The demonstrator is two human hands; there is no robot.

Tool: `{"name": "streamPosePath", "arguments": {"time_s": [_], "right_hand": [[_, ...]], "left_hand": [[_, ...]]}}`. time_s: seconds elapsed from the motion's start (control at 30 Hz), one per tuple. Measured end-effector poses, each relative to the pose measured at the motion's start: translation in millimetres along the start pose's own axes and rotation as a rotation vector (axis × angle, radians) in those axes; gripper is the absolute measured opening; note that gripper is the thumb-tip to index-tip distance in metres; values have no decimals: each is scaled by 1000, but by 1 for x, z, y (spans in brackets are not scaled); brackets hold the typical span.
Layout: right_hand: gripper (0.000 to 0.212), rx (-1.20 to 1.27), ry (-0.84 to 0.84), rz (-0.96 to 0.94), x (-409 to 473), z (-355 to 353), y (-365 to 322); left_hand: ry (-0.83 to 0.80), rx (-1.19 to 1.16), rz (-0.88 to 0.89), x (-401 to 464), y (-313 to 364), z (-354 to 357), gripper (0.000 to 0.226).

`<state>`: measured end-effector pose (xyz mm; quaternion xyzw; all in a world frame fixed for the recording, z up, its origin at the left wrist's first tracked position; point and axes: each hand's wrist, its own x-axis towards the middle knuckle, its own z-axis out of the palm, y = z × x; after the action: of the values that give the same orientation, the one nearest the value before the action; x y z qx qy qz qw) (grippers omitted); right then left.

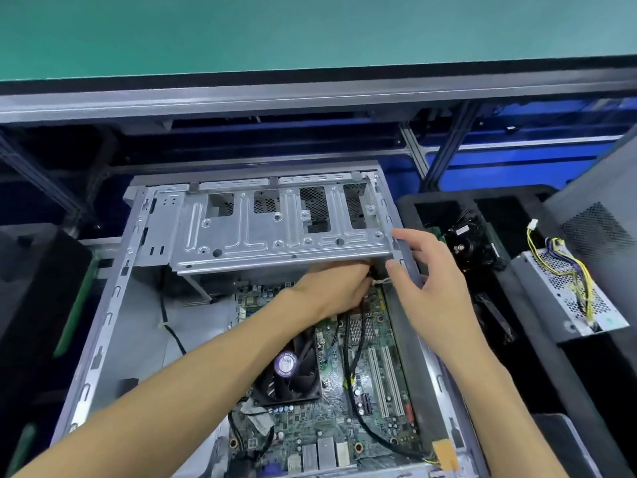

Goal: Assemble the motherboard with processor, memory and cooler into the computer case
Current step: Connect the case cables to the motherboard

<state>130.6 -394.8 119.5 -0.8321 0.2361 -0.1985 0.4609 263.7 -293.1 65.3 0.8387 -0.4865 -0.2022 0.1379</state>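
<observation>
An open grey computer case (113, 298) lies in front of me. The green motherboard (375, 384) sits inside it on the right half, with a black cooler fan (293, 370) mounted at its left. My left hand (337, 288) reaches in under the metal drive cage (269, 232), its fingertips curled around a small black connector with thin wires at the board's far edge. My right hand (427, 263) rests on the case's right rim at the cage's corner, thumb and fingers loosely bent. A black cable (355, 357) runs across the board toward the near edge.
A black foam tray (434, 208) to the right holds another cooler (472, 243). Further right lies a metal power supply (568, 291) with yellow and purple wires. A green-topped bench (310, 32) with an aluminium frame spans the back. Dark boxes stand at the left.
</observation>
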Motion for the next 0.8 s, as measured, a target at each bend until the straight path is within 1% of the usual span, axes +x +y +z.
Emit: {"name": "streamPosePath", "arguments": {"time_s": [0.1,0.2,0.27,0.37,0.53,0.63,0.7,0.8], "right_hand": [[36,24,0,12,0,0,1],[36,35,-5,22,1,0,1],[35,36,-8,22,1,0,1],[35,45,-9,28,1,-1,0],[35,56,-8,40,1,-1,0],[35,53,-3,42,1,-1,0],[35,50,-2,37,1,-1,0],[36,44,1,36,1,-1,0]], "left_hand": [[-28,-58,-30,8,-1,6,32],[52,27,-18,13,-8,12,44],[89,6,-10,16,-10,14,48],[139,20,0,23,-9,17,44],[142,5,28,25,-8,19,40],[167,-138,-62,27,-8,17,41],[163,-184,-106,28,-9,17,43],[130,-218,-41,27,-8,19,41]]}}
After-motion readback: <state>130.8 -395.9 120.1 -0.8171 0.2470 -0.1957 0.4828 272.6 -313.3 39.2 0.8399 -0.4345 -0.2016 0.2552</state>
